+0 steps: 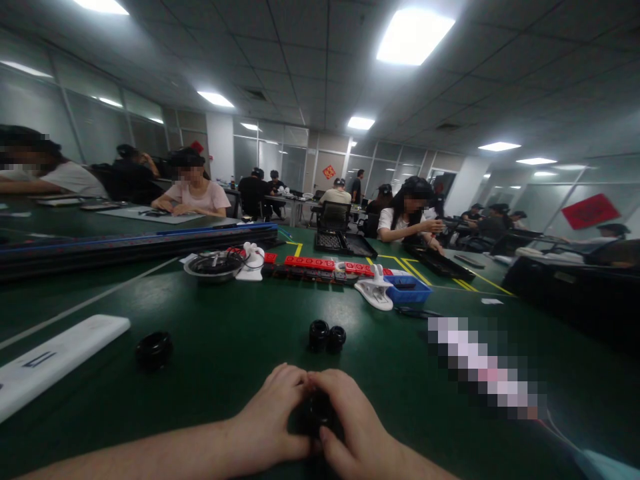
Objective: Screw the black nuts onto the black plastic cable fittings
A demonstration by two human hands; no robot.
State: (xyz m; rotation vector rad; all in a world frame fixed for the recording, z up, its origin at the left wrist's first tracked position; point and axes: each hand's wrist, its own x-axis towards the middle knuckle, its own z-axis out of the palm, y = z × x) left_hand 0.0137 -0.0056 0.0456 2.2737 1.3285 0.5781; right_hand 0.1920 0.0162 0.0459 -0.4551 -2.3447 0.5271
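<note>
One glossy black rounded object (320, 409): left hand (273, 415) and right hand (356, 413) fingers hold it; blue plastic basket (414, 296) contains black pieces (403, 285).

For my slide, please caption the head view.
Left hand and right hand cup a dark object at a green table.

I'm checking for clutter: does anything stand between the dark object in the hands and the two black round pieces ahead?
Only the left hand and right hand themselves, curled around the dark object; beyond them, nothing visible but green tabletop lies before the two black round pieces.
</note>
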